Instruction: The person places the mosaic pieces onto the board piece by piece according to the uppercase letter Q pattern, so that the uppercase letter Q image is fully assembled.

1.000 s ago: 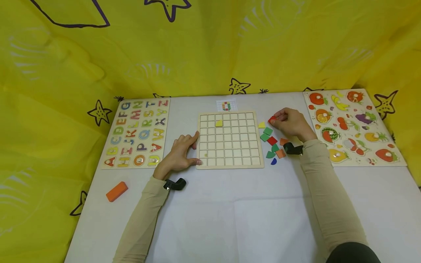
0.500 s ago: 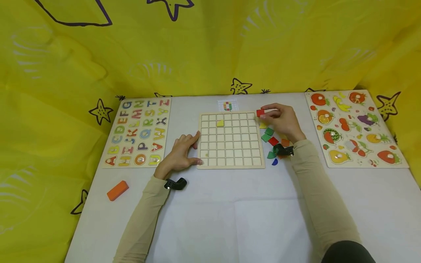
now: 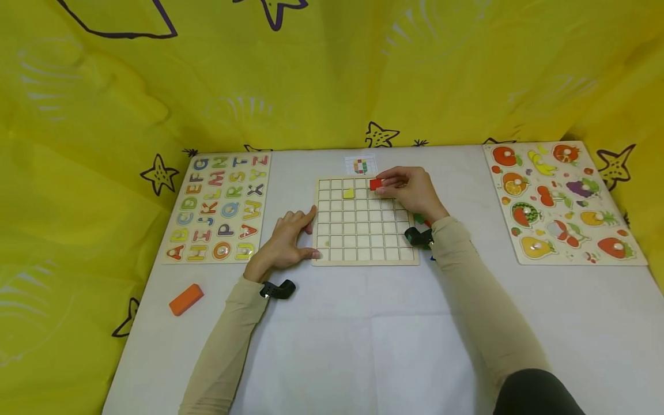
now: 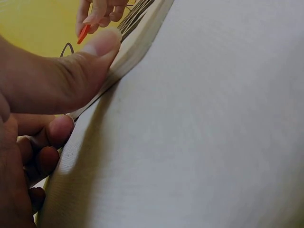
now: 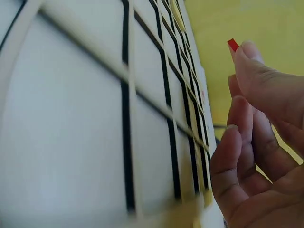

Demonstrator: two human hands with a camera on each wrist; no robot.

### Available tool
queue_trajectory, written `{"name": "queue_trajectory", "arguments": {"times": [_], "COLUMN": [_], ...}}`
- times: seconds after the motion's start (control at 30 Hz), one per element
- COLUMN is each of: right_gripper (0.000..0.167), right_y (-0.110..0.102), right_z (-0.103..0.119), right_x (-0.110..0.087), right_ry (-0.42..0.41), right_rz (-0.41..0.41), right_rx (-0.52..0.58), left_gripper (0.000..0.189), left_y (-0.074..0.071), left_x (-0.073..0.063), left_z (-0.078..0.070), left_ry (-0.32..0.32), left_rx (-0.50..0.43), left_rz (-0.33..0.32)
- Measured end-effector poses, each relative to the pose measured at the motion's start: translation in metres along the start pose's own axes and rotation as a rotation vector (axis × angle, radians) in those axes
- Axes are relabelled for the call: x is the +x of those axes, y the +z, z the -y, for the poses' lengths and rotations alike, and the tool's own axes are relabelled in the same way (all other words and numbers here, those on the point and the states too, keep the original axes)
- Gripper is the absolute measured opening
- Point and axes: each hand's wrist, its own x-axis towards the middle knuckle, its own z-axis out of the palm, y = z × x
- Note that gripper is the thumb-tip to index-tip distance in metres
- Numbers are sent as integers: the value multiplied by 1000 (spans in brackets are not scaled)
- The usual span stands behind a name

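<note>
A wooden grid board (image 3: 363,229) lies flat in the middle of the table, with one yellow piece (image 3: 349,193) in a cell near its upper left. My left hand (image 3: 284,242) holds the board's left edge, thumb over the near corner and forefinger farther up the side; the left wrist view shows that thumb (image 4: 71,78) on the rim. Between thumb and fingertips, my right hand (image 3: 412,189) pinches a red square tile (image 3: 376,184) above the board's upper right cells. The right wrist view shows the tile (image 5: 232,45) edge-on, clear of the board.
Behind the board lies a small pattern card (image 3: 360,165). A letter puzzle (image 3: 217,207) is at left, a fruit puzzle (image 3: 562,202) at right. An orange block (image 3: 186,300) sits front left. Loose tiles (image 3: 419,218) are mostly hidden under my right wrist.
My right hand has carried the red tile leftward from the loose pieces beside the board to above its upper cells. My left hand has stayed at the board's edge.
</note>
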Motion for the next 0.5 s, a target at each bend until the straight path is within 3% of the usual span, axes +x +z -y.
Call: {"name": "queue_trajectory", "arguments": {"times": [0.2,0.5], "right_gripper": [32,30], "right_y": [16,24], "right_z": [4,8], "right_x": [5,10], "right_ry": [-5,57], "right_rz": [61,60], "right_rx": [7,-58], "left_gripper": [106,107], "left_y": [0,1], "left_x": [-1,0], "left_z": [0,3], "left_ry": [-6,0], "left_rx": [-2,4], "left_rz": [-5,-10]}}
